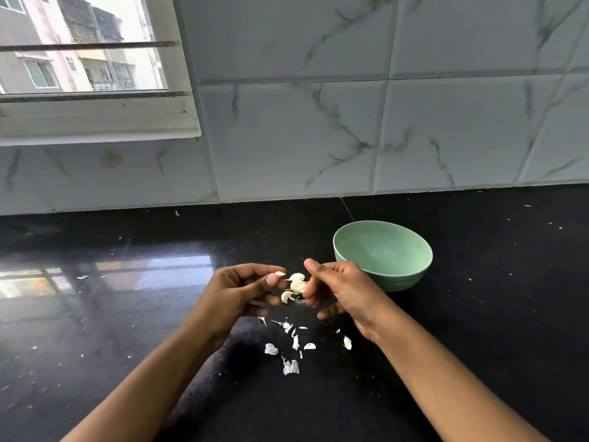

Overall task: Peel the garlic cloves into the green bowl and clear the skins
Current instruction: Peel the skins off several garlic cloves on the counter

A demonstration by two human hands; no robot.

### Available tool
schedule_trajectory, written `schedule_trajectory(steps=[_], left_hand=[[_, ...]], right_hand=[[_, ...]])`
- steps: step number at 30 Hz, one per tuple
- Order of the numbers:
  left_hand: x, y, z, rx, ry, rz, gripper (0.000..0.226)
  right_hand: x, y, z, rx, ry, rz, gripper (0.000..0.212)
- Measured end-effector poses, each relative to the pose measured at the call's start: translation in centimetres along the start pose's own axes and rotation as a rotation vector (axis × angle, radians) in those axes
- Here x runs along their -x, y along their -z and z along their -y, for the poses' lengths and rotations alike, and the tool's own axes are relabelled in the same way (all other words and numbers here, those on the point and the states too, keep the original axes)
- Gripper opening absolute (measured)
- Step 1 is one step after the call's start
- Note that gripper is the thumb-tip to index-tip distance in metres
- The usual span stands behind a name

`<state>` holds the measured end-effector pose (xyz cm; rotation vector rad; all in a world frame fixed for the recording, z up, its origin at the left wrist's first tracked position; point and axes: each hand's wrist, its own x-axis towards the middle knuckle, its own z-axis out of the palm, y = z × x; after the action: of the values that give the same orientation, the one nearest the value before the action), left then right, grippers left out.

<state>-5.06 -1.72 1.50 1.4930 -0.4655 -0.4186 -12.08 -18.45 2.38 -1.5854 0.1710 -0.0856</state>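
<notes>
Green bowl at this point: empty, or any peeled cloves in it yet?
Empty as far as shown: the green bowl stands upright, its visible inside bare green. Its near rim hides the lowest part.

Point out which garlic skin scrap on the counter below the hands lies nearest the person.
The ragged scrap lowest in the view, by itself; all other scraps lie farther up the black counter.

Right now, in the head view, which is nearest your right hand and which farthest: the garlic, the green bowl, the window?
1. The garlic, held in the right hand.
2. The green bowl, just behind it, right side.
3. The window, far off, upper left.
</notes>
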Motion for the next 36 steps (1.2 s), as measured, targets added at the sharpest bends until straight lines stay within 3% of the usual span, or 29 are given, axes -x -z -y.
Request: schedule_trajectory(steps=[6, 13, 19, 27, 31, 36], left_hand=[[0.0, 0.0, 0.0, 0.086, 0.067, 0.022, 0.025], [0.2, -0.2, -0.2, 0.004, -0.009, -0.052, 0.019], [0.4, -0.6, 0.0, -0.078, -0.071, -0.010, 0.020], [0.3, -0.1, -0.4, -0.028, -0.092, -0.034, 0.014], [0.6, -0.1, -0.5, -0.186, -0.183, -0.019, 0.031], [0.6, -0.4, -0.2, -0.192, -0.215, 0.028, 0.026]], right_hand=[[0.0, -0.2, -0.9, 0.296, 0.125, 0.090, 0.022], [0.0, -0.4, -0.5, 0.252, 0.303, 0.065, 0.028], [-0.1, -1.0, -1.1, 0.269, 0.478, -0.081, 0.016], [-0.1, -0.7, -0.4, -0.100, 0.267, -0.032, 0.008], [0.0, -0.7, -0.3, -0.112, 0.238, 0.009, 0.006], [0.1, -0.6, -0.2, -0.087, 0.225, 0.032, 0.008]])
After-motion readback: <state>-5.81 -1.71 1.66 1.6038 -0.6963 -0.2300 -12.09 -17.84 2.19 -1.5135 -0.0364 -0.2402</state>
